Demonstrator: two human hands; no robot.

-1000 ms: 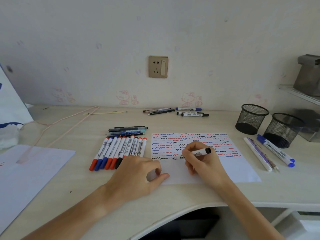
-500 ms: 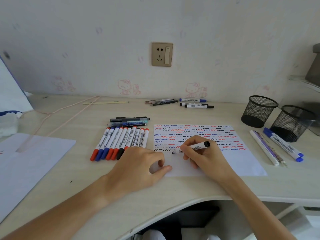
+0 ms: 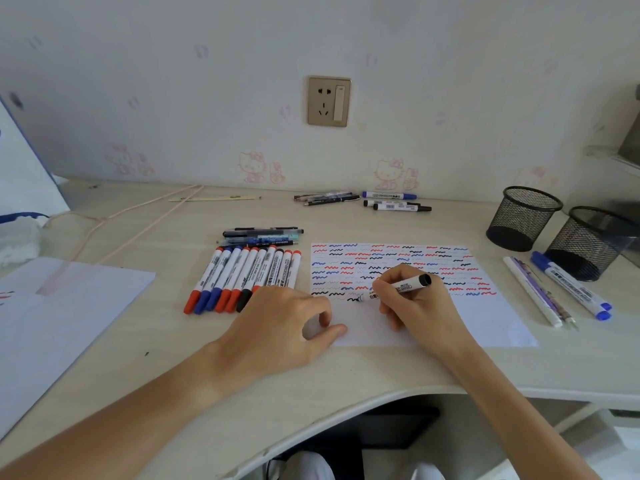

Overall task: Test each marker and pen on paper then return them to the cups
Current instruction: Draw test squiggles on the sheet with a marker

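Observation:
My right hand (image 3: 420,306) grips a white marker with a black end (image 3: 408,285), its tip on the white paper (image 3: 485,317) at a fresh black squiggle. Rows of red, blue and black squiggles cover the paper's upper half. My left hand (image 3: 280,327) rests on the paper's lower left corner with loosely curled fingers and holds nothing that I can see. A row of several capped markers (image 3: 242,280) lies left of the paper. Two black mesh cups (image 3: 523,218) (image 3: 588,242) stand at the right.
Several pens (image 3: 263,236) lie above the marker row. More pens (image 3: 327,198) and markers (image 3: 394,201) lie near the wall. Two blue markers (image 3: 571,285) and thin white pens (image 3: 533,292) lie by the cups. Another sheet (image 3: 52,320) sits at the left. The desk's curved front edge is near me.
The marker tip has drawn a short black squiggle on the paper. The view has tilted down a little. My left hand has stayed on the corner.

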